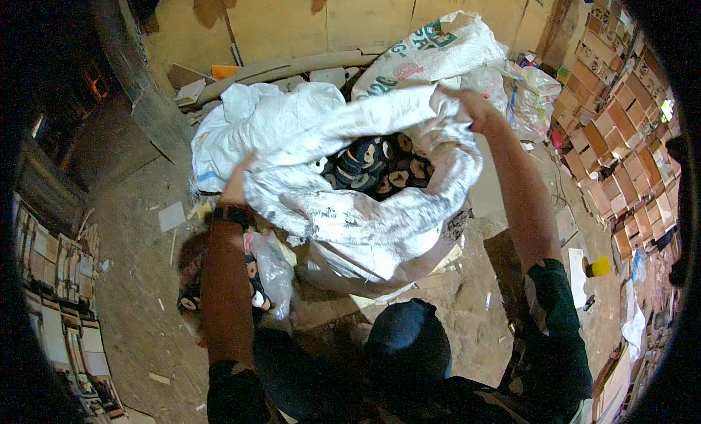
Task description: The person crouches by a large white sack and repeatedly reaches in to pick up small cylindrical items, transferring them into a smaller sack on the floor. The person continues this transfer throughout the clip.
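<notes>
A large white woven sack stands in front of me, its mouth wide and its rim rolled outward. Inside lie several dark, roundish pieces with pale faces; I cannot make out their exact kind. On the left side of the rim, my left hand is closed on the sack, slightly blurred and with its fingertips partly hidden. My right hand grips the rim at the far right, fingers wrapped over the fabric. Both arms are stretched apart around the sack.
Behind it lie a white sack and a printed sack. Clear plastic bags sit at the back right. Near my left forearm is a plastic bag beside similar dark pieces. Stacked brown pieces line the right; a yellow cup-like object is near.
</notes>
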Available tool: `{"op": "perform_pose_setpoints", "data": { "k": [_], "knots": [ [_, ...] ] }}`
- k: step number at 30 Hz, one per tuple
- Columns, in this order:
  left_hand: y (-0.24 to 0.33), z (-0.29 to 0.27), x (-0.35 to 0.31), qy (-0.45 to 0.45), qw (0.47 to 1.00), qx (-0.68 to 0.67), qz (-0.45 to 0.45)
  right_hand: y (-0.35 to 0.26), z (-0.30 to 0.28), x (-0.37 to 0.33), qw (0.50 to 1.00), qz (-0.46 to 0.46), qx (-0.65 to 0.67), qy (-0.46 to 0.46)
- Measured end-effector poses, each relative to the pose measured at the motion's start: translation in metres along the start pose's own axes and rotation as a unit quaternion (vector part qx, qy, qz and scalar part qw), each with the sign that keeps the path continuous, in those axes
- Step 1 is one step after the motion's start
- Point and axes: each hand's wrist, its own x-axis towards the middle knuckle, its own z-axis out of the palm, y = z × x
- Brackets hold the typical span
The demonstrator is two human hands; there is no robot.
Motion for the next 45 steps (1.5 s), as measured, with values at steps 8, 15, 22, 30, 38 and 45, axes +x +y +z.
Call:
{"op": "perform_pose_setpoints", "data": {
  "k": [8,15,22,30,38,45],
  "knots": [
    [0.083,0.022,0.012,0.157,0.897,0.386,0.147,0.012,0.017,-0.121,0.804,-0.171,-0.389,0.415],
    [0.076,0.177,0.066,-0.045,0.824,0.557,0.098,0.085,0.087,-0.157,0.950,-0.006,-0.239,0.199],
    [0.085,0.049,0.107,-0.058,0.926,-0.334,-0.166,0.160,-0.015,-0.177,0.850,-0.115,0.484,0.172],
    [0.001,0.016,0.066,0.204,0.880,0.425,-0.058,0.147,-0.036,-0.168,0.900,-0.017,-0.234,0.367],
    [0.059,0.179,-0.057,0.111,0.956,0.157,-0.222,0.040,0.095,-0.101,0.756,-0.332,-0.563,0.024],
    [-0.031,0.149,-0.029,0.302,0.920,0.234,0.084,0.033,0.101,0.027,0.829,-0.209,-0.518,-0.007]
  ]
}}
